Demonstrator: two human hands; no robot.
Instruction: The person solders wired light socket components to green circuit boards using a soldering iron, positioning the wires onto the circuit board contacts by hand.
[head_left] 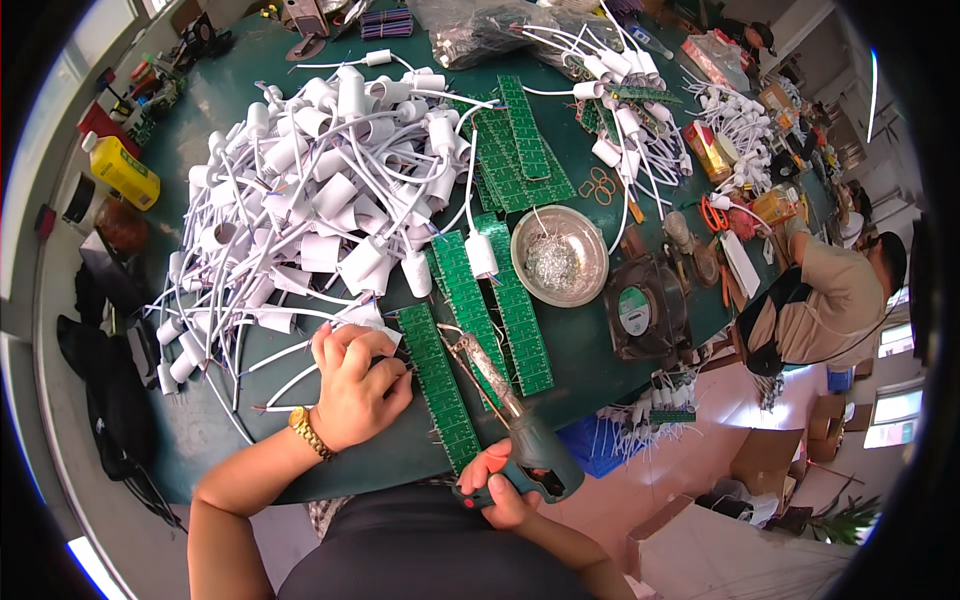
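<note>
Pressing down near the front edge of the dark green worktop (200,430), the left hand (357,385) is curled with its fingers bent, fingertips touching the end of a long green circuit board strip (440,385). Whether it pinches a thin wire there I cannot tell. A gold wristwatch (310,432) sits on that wrist.

The right hand (500,485) is clenched around the teal grip of a soldering gun (520,430), whose metal barrel slants up and to the left, its tip lying over the strip just beside the left hand's fingers.

More green strips (515,320) lie side by side just beyond, running away from the person. A large heap of white lamp sockets with white leads (320,200) fills the worktop's left half, its near edge touching the left hand's knuckles. A round metal bowl (560,255) holding shiny wire scraps stands to the right of the strips, and a small square fan (645,310) sits near the bowl at the worktop's right edge. A yellow bottle (120,170) stands at the far left rim. Another person in a tan shirt (830,300) sits at the right side.
</note>
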